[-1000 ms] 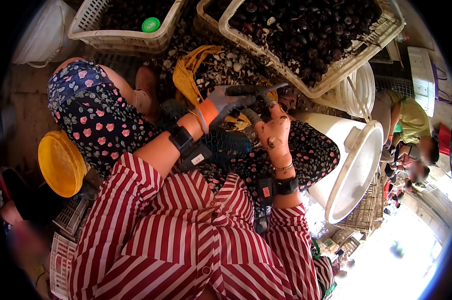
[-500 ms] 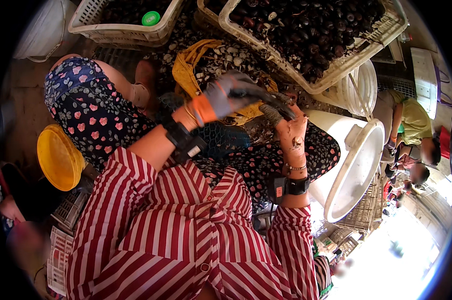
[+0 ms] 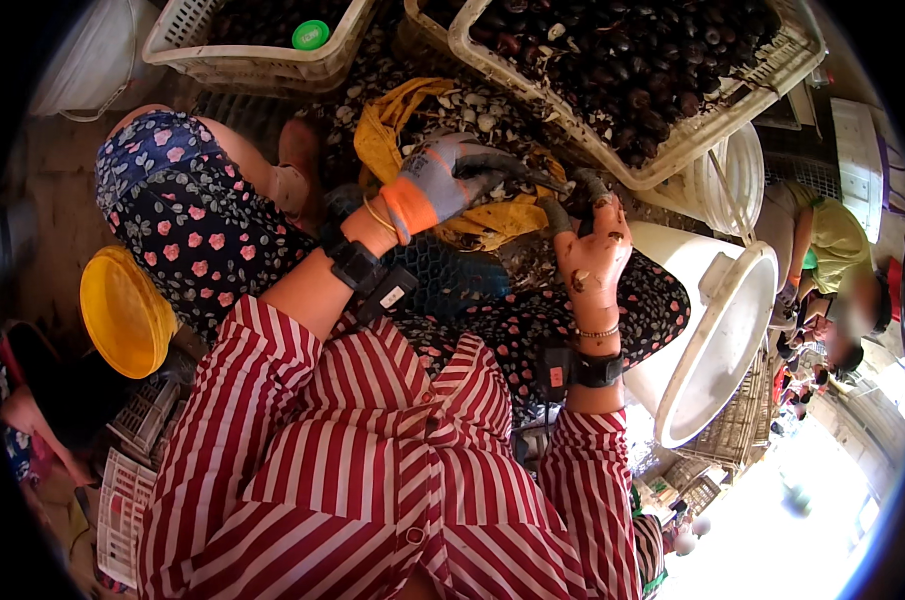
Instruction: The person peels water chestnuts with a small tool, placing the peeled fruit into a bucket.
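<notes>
My left hand (image 3: 453,175), in a grey and orange glove with dark fingers, reaches across to the right above my lap. Its fingers are pressed together, and a small pale-tipped thing (image 3: 567,187) shows at their ends; its kind is too small to tell. Facing it, my right hand (image 3: 595,255) is bare and stained, with dark covers on thumb and forefinger. These two stand a little apart while the other fingers curl in; whatever they hold is hidden. Below both hands lie a yellow cloth or bag (image 3: 498,222) and dark netting (image 3: 448,275).
Two pale plastic crates, one at the far right (image 3: 663,180) and one at the far left (image 3: 263,70), hold dark brown round pieces. Pale scraps (image 3: 463,110) litter the ground between. A white bucket (image 3: 663,370) leans at my right; a yellow bucket (image 3: 123,315) is at left. Other people (image 3: 823,235) sit at right.
My hands have drawn apart slightly: the right moved right and down, and the left fingers no longer overlap its fingertips. The whole view shifted a little.
</notes>
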`<state>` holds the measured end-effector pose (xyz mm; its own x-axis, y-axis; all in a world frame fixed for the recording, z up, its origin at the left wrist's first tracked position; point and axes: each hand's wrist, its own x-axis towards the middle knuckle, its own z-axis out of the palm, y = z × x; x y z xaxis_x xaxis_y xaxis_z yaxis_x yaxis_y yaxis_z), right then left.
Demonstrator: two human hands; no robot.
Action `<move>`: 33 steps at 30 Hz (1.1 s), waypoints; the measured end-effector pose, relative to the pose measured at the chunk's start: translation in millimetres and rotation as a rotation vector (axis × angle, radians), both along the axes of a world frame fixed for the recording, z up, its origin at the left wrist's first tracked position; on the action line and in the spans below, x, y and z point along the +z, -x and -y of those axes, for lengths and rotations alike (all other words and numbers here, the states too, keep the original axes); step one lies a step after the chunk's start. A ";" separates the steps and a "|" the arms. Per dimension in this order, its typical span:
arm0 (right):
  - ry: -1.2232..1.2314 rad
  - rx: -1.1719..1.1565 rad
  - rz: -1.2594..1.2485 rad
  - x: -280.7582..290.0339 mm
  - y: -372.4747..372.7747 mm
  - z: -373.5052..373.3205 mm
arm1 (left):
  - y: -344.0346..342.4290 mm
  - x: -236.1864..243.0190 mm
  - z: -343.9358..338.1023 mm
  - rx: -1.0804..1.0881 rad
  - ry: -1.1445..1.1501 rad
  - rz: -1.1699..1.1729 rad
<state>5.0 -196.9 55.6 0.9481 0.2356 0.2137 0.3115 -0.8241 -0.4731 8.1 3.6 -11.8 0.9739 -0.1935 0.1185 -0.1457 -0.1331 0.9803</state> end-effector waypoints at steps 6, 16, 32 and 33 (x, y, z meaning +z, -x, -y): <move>0.118 0.175 -0.182 4.3 9.1 8.5 | -6.0 6.0 -18.0 -0.124 -0.420 -0.035; -0.565 -0.015 -0.746 -32.8 45.3 -36.5 | 3.9 -41.4 3.7 0.013 -0.105 -0.141; -0.584 -0.098 -0.233 -43.1 7.4 19.4 | 6.9 2.7 0.4 0.006 0.010 -0.135; -0.457 -0.076 -0.185 -38.8 8.0 16.8 | 7.8 2.0 -1.4 0.003 -0.002 -0.141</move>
<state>-3.0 -213.7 16.8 0.9907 0.0854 0.1057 0.1351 -0.5367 -0.8329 0.2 4.9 -9.8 0.9815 -0.1906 -0.0199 -0.0062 -0.1356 0.9907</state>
